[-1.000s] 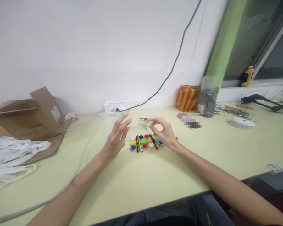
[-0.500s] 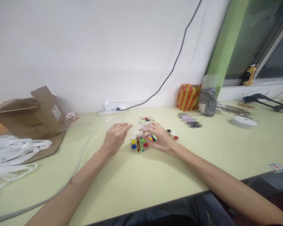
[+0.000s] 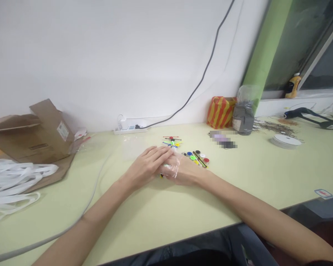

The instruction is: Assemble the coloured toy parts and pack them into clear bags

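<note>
My left hand (image 3: 148, 164) lies with fingers stretched out and close together across the front of my right hand (image 3: 184, 170). A crinkled clear plastic bag (image 3: 170, 169) is between and over the fingers of my right hand, which curl round it. Under both hands a few bright bits show; the small pots that sat there are mostly covered. Just beyond the fingertips lie thin coloured sticks (image 3: 171, 140) in red, black, green and blue. To the right of my right hand stands a group of small clear pots with coloured lids (image 3: 198, 157), a black stick lying across them.
Flat clear plastic (image 3: 133, 146) lies behind my left hand. A power strip (image 3: 130, 129) sits by the wall. On the left are a cardboard box (image 3: 30, 138), white straps (image 3: 19, 177) and a grey cable (image 3: 91, 199). A striped bag (image 3: 220, 112) and a white spool (image 3: 285, 141) stand right.
My left hand has moved right, onto my right hand. Both hands now cover the nearer pots. The clear bag has shifted over my right fingers, and the pots to the right show more.
</note>
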Tool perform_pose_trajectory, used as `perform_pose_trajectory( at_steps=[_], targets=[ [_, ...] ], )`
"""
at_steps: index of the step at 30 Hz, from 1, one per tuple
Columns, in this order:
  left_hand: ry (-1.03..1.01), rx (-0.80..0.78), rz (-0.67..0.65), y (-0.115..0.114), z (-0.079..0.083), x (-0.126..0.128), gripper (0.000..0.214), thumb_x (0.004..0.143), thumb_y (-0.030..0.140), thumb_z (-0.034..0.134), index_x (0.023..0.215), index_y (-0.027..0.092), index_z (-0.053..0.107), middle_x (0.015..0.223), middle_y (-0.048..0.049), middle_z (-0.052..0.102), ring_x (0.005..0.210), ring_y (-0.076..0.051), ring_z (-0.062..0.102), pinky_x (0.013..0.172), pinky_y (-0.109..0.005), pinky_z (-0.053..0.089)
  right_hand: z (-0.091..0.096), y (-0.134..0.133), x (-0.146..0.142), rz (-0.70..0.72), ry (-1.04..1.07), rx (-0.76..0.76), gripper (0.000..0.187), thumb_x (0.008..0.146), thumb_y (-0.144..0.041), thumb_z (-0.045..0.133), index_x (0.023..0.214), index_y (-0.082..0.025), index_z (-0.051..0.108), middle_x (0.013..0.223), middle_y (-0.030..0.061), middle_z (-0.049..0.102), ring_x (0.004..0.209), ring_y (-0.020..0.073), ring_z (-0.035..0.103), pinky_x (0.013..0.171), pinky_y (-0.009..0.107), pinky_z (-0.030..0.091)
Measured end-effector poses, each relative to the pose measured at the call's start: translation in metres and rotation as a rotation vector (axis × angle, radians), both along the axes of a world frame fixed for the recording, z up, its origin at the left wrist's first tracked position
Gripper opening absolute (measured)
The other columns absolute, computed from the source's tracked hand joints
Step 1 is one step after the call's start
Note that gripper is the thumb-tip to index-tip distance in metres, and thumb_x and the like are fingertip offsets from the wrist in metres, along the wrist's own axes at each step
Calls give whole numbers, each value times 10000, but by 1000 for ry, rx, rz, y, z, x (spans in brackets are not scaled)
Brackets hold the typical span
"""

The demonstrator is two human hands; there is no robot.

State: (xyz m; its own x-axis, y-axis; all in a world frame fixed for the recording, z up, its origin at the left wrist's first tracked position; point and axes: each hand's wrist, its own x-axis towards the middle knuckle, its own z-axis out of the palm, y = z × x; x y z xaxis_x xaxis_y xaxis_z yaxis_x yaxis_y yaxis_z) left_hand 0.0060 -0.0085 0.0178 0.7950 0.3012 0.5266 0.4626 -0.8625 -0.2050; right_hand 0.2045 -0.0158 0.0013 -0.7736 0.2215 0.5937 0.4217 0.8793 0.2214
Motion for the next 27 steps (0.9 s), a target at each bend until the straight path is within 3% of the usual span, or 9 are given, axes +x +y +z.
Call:
perform_pose_trajectory(
  at_steps=[4, 10, 14, 17, 20, 22, 24, 27],
  targets=[
    [55, -7, -24, -7, 1, 8, 721, 855, 34, 486, 1538, 212, 343, 1497, -129, 517, 1386, -271, 488, 1165, -499, 383, -1, -4, -7, -76, -114, 28, 202, 954, -152, 512, 1036, -162, 696, 1115, 153, 714, 1117, 274, 632, 976, 456, 522],
    [72, -144, 118, 0, 6, -11, 936, 784, 119, 607, 1598, 292, 178, 1545, -101, 455, 1460, -316, 375, 1225, -615, 179, 7, -8, 1, 10, -106, 35, 276, 935, -147, 548, 1180, -233, 643, 1363, 109, 612, 1383, 280, 450, 1126, 543, 392],
    [36, -160, 194, 9, 6, -24, 926, 819, 210, 653, 1600, 318, 168, 1445, -107, 533, 1378, -308, 466, 1206, -622, 211, 12, -8, 6, 57, -113, -29, 425, 896, -131, 598, 1306, -243, 587, 1504, 100, 509, 1456, 251, 369, 1172, 511, 336],
    [-31, -123, 265, 17, 4, -30, 878, 854, 281, 645, 1600, 304, 183, 1367, -115, 567, 1283, -301, 532, 1174, -600, 282, 12, -3, 13, 17, 34, -94, 421, 914, -119, 554, 1308, -260, 599, 1436, 104, 574, 1372, 235, 475, 1122, 477, 390],
    [-122, -79, 334, 26, 0, -38, 852, 865, 313, 641, 1596, 277, 204, 1352, -123, 567, 1246, -311, 541, 1131, -565, 348, 11, 10, 27, -114, 320, -183, 342, 936, -111, 484, 1200, -240, 660, 1188, 96, 699, 1140, 220, 609, 984, 416, 473],
    [-168, -67, 370, 31, -3, -42, 877, 844, 295, 658, 1595, 268, 205, 1376, -127, 547, 1257, -317, 531, 1123, -546, 359, 9, 21, 37, -279, 435, -264, 248, 938, -153, 501, 1078, -221, 694, 1002, 81, 723, 991, 222, 626, 900, 392, 481],
    [-193, -66, 391, 35, -5, -43, 911, 818, 290, 679, 1594, 269, 202, 1388, -130, 533, 1262, -327, 526, 1111, -543, 367, 7, 32, 42, -481, 421, -377, 165, 931, -251, 561, 999, -207, 705, 877, 65, 717, 913, 229, 618, 845, 370, 466],
    [-218, -67, 389, 36, -7, -41, 937, 801, 317, 696, 1593, 275, 197, 1374, -130, 537, 1247, -343, 533, 1087, -552, 385, 6, 45, 41, -722, 284, -530, 257, 924, -420, 589, 937, -196, 715, 798, 67, 714, 886, 240, 624, 777, 326, 431]
  ],
)
